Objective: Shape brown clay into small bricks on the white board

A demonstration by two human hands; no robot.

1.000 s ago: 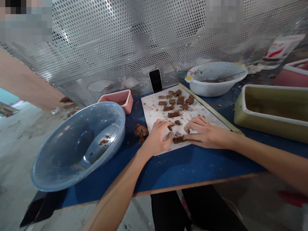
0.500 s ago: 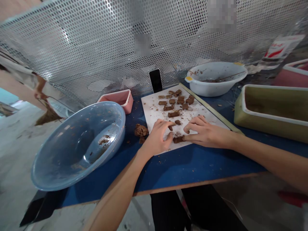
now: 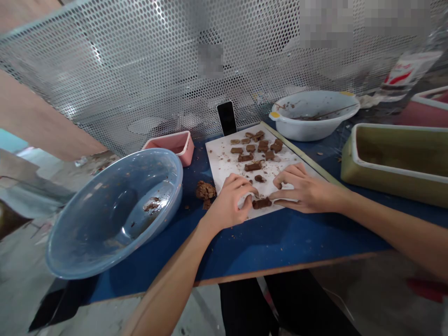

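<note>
A short brown clay-like piece [image 3: 262, 203] lies near the front edge of a white sheet [image 3: 224, 161], between my two hands. At its left end is my left hand [image 3: 229, 200], fingers curved and thumb apart from the index finger; whether it touches the piece I cannot tell. My right hand [image 3: 304, 190] hovers at the other end with its fingers apart and nothing in them. A small brown lump [image 3: 259, 178] sits just behind the piece. Farther back on the sheet lie several shaped brown pieces [image 3: 253, 166] among crumbs.
A rough brown clump [image 3: 205, 190] lies left of the sheet, beside a large tilted blue basin [image 3: 73, 224]. A pink tray [image 3: 188, 148], a phone [image 3: 227, 118], a white basin [image 3: 308, 129] and a green planter [image 3: 392, 179] stand around. A pale strip [image 3: 297, 149] lines the sheet's right edge.
My right hand has drawn back slightly to the right from the brown piece. My left fingertips have shifted right, toward the piece. A person with a broom at the left has moved out of place.
</note>
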